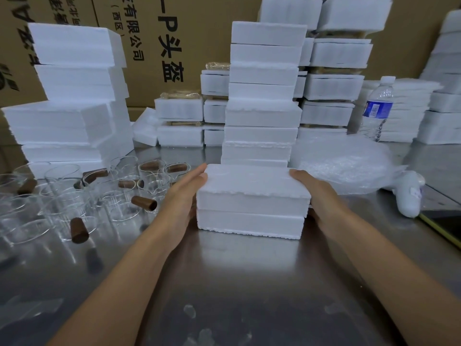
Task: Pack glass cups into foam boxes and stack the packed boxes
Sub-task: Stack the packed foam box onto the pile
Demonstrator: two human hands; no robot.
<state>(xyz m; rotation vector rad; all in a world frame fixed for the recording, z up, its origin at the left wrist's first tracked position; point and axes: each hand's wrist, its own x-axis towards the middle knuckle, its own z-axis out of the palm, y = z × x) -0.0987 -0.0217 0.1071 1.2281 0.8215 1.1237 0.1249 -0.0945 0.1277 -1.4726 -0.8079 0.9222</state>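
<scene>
On the steel table (224, 283), just before the tall stack (262, 96), I press my left hand (184, 196) and right hand (314, 193), fingers straight and together, against the closed foam box (252, 203) (2 halves), likely squaring it for stacking.

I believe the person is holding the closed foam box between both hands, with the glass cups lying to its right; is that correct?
Not quite: the head view shows the glass cups lying to the left of the foam box, not its right. The left hand and right hand do hold it between them.
</scene>
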